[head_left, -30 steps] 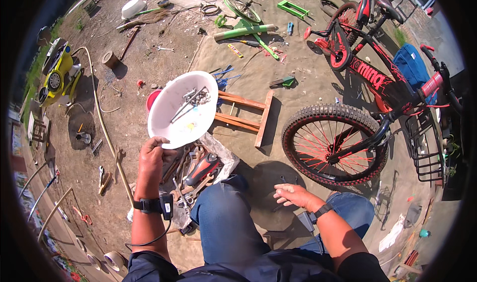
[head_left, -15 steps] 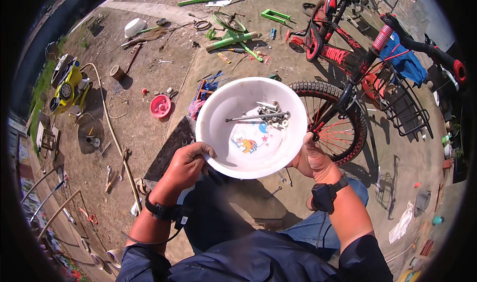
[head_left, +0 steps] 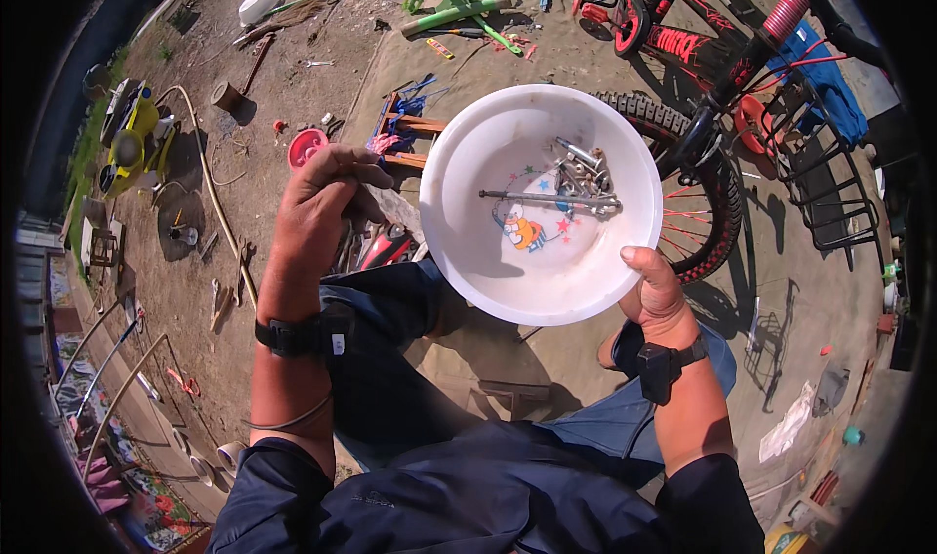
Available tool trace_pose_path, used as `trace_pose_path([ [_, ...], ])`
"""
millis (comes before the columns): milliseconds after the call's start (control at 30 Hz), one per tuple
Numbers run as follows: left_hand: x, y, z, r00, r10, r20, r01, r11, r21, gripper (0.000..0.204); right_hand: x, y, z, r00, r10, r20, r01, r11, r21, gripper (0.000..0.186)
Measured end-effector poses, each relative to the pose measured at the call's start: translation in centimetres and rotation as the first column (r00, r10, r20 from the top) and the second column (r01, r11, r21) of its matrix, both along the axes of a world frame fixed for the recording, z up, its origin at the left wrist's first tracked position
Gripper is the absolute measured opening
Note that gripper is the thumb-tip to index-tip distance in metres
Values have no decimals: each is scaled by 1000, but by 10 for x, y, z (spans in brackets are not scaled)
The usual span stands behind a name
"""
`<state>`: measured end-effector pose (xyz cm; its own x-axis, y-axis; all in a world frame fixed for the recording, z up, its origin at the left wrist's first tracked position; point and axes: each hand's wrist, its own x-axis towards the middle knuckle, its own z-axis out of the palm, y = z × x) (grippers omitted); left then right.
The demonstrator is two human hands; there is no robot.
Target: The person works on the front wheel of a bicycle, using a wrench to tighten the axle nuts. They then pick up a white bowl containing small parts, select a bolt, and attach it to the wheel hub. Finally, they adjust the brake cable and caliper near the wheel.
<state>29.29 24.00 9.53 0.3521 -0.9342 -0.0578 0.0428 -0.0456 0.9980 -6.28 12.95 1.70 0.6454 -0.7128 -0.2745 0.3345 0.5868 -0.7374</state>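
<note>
My right hand [head_left: 656, 288] grips a white plastic basin [head_left: 464, 261] by its lower right rim, the thumb over the edge. Inside the basin lie a long metal bolt [head_left: 527, 197] and a small heap of bolts and nuts [head_left: 586, 171], beside a printed cartoon picture on its floor. My left hand [head_left: 327, 191] is off the basin, raised just left of it with loosely bent fingers and nothing visible in them. Below that hand, a red and grey object [head_left: 386, 246] is partly hidden.
A black and red bicycle [head_left: 683, 41] with a front wheel [head_left: 727, 212] and wire basket [head_left: 825, 178] stands at the right. Wooden slats with blue straps [head_left: 415, 124] lie behind the basin. Green frame parts [head_left: 454, 15], a hose [head_left: 207, 173] and a yellow toy car [head_left: 132, 144] are farther off.
My left hand has let go of the basin's left rim and moved up and left. The basin, now in my right hand alone, has shifted right and up, and the view has tilted lower.
</note>
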Motion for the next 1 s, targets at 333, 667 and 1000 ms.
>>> trace_pose_path([
  [333, -40, -77, -16, 977, -155, -148, 170, 981, 96, 24, 7, -5, -6, 997, 46, -67, -46, 999, -3, 90],
  [667, -58, -84, -36, 950, -309, 46, 283, 914, 292, 19, 16, -6, -22, 983, 77, -165, -73, 997, 34, 87],
  [1000, -85, -85, -74, 612, -398, 683, 351, 911, 217, 27, 18, -1, -20, 974, 89, -207, -81, 995, 51, 73],
])
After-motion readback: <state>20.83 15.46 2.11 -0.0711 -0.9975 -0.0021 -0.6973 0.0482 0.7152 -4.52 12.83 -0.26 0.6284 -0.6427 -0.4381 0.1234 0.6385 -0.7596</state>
